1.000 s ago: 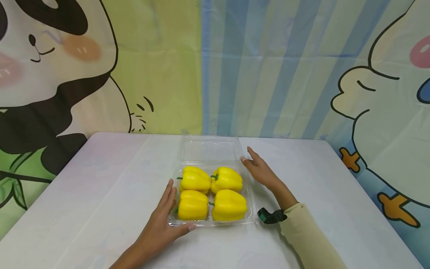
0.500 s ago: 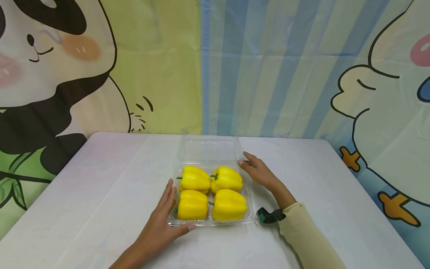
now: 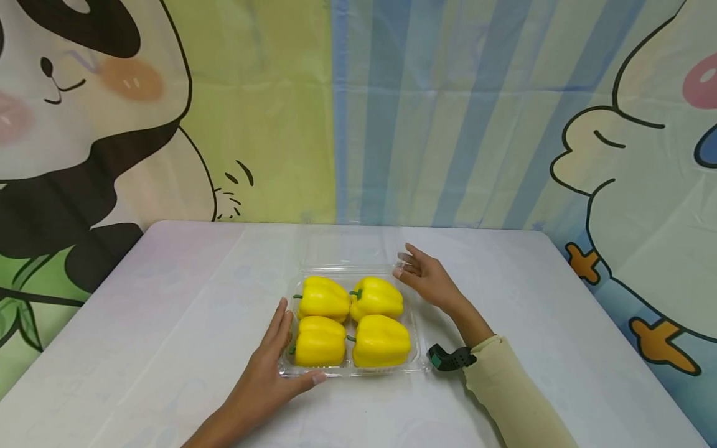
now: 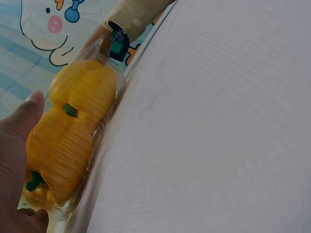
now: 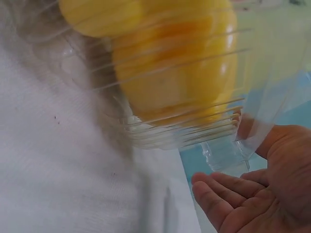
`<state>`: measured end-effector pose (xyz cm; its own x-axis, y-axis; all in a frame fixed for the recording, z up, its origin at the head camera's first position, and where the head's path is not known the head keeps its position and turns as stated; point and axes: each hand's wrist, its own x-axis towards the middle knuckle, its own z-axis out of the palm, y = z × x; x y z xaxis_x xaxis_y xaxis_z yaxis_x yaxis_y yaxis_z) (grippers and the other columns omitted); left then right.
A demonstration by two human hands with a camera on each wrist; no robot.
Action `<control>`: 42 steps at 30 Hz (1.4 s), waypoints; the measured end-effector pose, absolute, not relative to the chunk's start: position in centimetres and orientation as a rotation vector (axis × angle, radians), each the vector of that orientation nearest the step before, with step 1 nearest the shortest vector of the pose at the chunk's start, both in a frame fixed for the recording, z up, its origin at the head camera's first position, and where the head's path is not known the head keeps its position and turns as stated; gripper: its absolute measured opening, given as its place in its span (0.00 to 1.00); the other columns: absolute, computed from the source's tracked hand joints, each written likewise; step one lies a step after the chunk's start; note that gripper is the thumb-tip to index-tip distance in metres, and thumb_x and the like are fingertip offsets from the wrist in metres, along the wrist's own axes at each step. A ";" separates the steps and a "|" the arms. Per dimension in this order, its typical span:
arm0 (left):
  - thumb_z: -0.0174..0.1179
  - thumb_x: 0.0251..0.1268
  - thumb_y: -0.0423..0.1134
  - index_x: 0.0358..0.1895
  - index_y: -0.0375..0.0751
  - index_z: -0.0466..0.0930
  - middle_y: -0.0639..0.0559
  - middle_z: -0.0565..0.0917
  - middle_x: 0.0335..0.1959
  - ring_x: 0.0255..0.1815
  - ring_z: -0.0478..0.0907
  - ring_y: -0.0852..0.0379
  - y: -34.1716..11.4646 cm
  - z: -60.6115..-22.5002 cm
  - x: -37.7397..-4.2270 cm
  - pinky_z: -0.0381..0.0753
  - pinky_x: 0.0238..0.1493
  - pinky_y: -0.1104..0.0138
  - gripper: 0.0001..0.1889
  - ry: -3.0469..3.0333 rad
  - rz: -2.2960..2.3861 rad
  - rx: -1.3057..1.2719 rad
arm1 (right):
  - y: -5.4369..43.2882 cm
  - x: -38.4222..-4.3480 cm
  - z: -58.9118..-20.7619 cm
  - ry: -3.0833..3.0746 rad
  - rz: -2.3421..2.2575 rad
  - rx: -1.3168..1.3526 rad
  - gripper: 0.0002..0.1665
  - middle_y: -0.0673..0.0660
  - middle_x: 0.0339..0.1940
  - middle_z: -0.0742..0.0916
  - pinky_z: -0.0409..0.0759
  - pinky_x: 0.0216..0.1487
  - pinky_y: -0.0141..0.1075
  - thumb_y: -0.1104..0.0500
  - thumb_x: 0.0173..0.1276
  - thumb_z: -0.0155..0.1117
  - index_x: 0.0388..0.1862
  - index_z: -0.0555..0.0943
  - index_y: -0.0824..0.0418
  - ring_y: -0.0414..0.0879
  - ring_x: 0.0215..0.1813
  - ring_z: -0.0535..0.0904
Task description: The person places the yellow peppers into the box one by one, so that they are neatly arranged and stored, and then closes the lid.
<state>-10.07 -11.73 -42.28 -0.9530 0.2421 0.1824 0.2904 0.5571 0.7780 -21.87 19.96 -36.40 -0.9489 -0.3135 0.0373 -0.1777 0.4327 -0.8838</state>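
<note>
A clear plastic clamshell box (image 3: 417,358) holds several yellow bell peppers (image 3: 381,341) with green stems. Its hinged lid (image 3: 347,246) stands back, away from the peppers. My left hand (image 3: 263,367) lies along the box's left side, fingers straight and thumb across the front left corner. In the left wrist view, the peppers (image 4: 60,150) show through the ribbed plastic wall. My right hand (image 3: 428,280) is at the lid's right edge near the hinge, its fingertips partly behind the plastic. The right wrist view shows its fingers (image 5: 214,199) extended below the clear lid edge, with the thumb partly behind plastic.
A white cloth-covered table (image 3: 168,311) bears the box. Behind it hangs a printed curtain (image 3: 437,112) with cartoon animals. A black band (image 3: 450,359) is on my right wrist, below a beige sleeve (image 3: 512,386).
My right hand has shifted slightly left, onto the lid's edge. The lid has tilted up a little from where it lay. The left hand and peppers have barely moved.
</note>
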 end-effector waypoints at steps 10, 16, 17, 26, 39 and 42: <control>0.69 0.46 0.67 0.78 0.36 0.45 0.58 0.37 0.80 0.76 0.48 0.45 -11.6 -42.3 -10.1 0.58 0.68 0.47 0.62 -2.732 -1.375 -0.449 | 19.4 -20.9 -35.0 2.636 -1.550 -0.437 0.43 0.72 0.73 0.63 0.72 0.62 0.49 0.66 0.70 0.62 0.76 0.50 0.72 0.65 0.68 0.67; 0.69 0.46 0.67 0.78 0.38 0.44 0.58 0.36 0.80 0.76 0.47 0.45 -11.6 -42.4 -10.1 0.57 0.68 0.47 0.63 -2.734 -1.397 -0.448 | 19.2 -20.5 -34.8 2.680 -1.562 -0.470 0.43 0.71 0.72 0.65 0.70 0.63 0.50 0.68 0.69 0.62 0.75 0.51 0.72 0.64 0.67 0.68; 0.69 0.46 0.67 0.78 0.38 0.44 0.58 0.36 0.80 0.76 0.47 0.45 -11.6 -42.4 -10.1 0.57 0.68 0.47 0.62 -2.732 -1.404 -0.448 | 19.2 -20.6 -34.9 2.682 -1.566 -0.477 0.43 0.71 0.72 0.65 0.70 0.63 0.50 0.68 0.69 0.62 0.75 0.51 0.72 0.64 0.67 0.68; 0.71 0.47 0.64 0.78 0.39 0.44 0.59 0.36 0.80 0.76 0.50 0.44 -11.7 -42.4 -10.0 0.57 0.68 0.44 0.61 -2.728 -1.427 -0.445 | 20.6 -22.5 -37.8 2.574 -1.762 -0.567 0.36 0.65 0.73 0.66 0.73 0.62 0.45 0.66 0.73 0.58 0.73 0.53 0.66 0.59 0.67 0.70; 0.71 0.47 0.63 0.78 0.40 0.43 0.60 0.36 0.79 0.76 0.49 0.44 -11.8 -42.2 -10.0 0.57 0.68 0.44 0.61 -2.726 -1.439 -0.449 | 20.7 -21.7 -35.9 2.323 -2.098 -0.420 0.42 0.64 0.68 0.74 0.77 0.57 0.41 0.36 0.78 0.33 0.57 0.66 0.77 0.60 0.61 0.76; 0.71 0.48 0.63 0.78 0.40 0.43 0.59 0.36 0.80 0.76 0.49 0.44 -11.7 -42.2 -10.0 0.57 0.68 0.44 0.61 -2.721 -1.434 -0.455 | 20.7 -21.5 -35.4 2.320 -2.106 -0.358 0.43 0.66 0.66 0.76 0.79 0.55 0.41 0.35 0.77 0.33 0.54 0.69 0.77 0.60 0.60 0.77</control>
<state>-9.98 -11.73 -42.23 -0.9566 0.2410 0.1638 0.2714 0.5320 0.8021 -21.45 20.74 -35.38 -0.9742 -0.1587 0.1606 -0.1752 0.0824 -0.9811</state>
